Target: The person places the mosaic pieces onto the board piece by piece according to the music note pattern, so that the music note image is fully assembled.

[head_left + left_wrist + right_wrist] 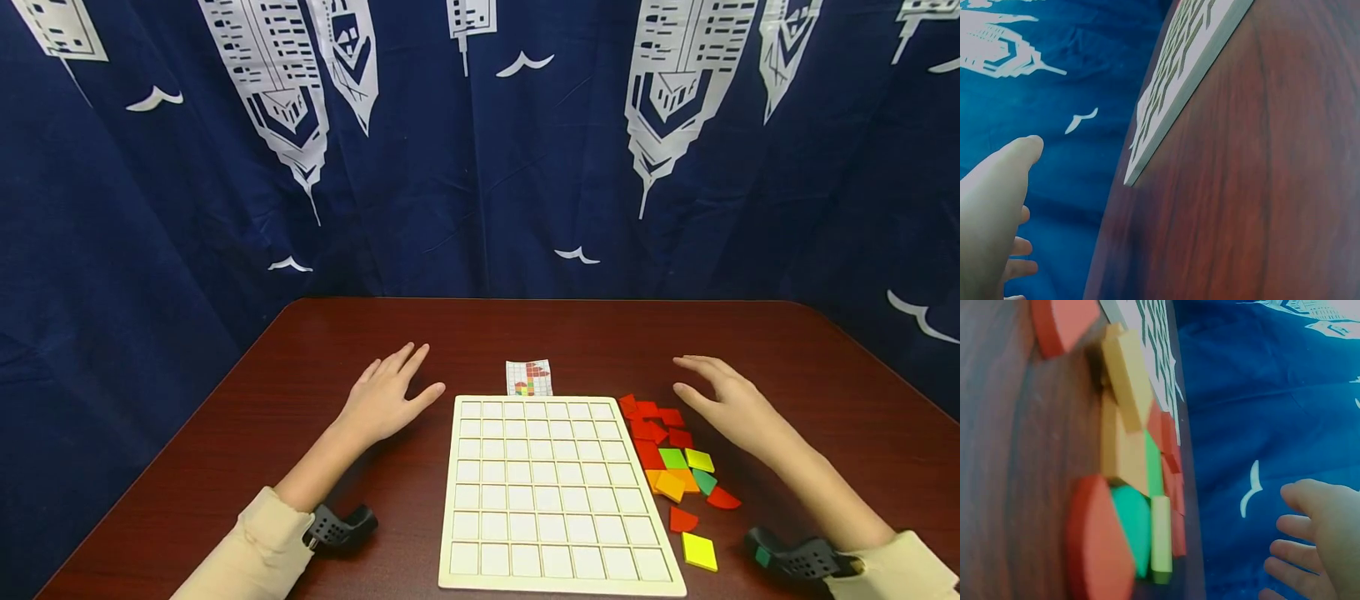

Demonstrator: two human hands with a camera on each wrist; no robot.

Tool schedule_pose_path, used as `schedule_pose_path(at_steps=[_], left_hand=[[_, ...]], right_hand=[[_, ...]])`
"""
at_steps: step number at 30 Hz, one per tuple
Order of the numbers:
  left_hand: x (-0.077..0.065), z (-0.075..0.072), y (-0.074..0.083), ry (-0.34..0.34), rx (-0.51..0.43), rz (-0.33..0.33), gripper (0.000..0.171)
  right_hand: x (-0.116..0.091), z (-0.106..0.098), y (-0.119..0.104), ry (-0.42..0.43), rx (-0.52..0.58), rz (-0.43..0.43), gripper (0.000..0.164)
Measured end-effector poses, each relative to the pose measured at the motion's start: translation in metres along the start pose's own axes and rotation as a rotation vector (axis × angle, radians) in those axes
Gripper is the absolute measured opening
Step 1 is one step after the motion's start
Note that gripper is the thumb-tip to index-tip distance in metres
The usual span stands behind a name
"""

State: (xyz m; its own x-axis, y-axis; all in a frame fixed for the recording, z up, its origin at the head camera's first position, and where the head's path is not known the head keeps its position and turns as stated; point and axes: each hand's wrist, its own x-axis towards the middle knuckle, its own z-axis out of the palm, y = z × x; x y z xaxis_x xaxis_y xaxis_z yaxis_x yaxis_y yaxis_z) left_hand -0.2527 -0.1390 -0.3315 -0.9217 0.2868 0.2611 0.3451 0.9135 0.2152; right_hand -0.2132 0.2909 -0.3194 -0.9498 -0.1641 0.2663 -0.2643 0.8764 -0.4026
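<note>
A pale grid board point(555, 487) with rows of white square cells lies in the middle of the table. My left hand point(386, 396) hovers left of the board's far corner, fingers spread and holding nothing. To the right, my right hand point(731, 408) is held past the coloured pieces, its fingers extended and nothing in them. Between board and right hand lies a loose cluster of flat pieces: red pieces point(651, 454), orange pieces point(670, 486), a light green piece point(672, 458), a dark green piece point(704, 481) and a yellow square point(699, 552). Some orange ones overlap.
A small printed card point(528, 378) with a coloured grid pattern lies against the board's far edge. The dark reddish-brown table point(360, 321) ends at a blue curtain point(480, 167) with white prints. Black wrist cameras point(341, 527) are strapped on both forearms.
</note>
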Motion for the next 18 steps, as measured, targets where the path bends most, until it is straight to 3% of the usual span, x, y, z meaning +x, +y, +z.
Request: schedule_pose_path(at_steps=[12,18], left_hand=[[-0.002,0.022,0.017,-0.007,-0.077,0.011,0.067],[-0.007,0.035,0.018,-0.041,-0.122,0.064,0.068]], right_hand=[[-0.001,0.02,0.012,-0.028,0.018,0.036,0.043],[-0.005,0.027,0.022,-0.043,0.059,0.047,0.039]])
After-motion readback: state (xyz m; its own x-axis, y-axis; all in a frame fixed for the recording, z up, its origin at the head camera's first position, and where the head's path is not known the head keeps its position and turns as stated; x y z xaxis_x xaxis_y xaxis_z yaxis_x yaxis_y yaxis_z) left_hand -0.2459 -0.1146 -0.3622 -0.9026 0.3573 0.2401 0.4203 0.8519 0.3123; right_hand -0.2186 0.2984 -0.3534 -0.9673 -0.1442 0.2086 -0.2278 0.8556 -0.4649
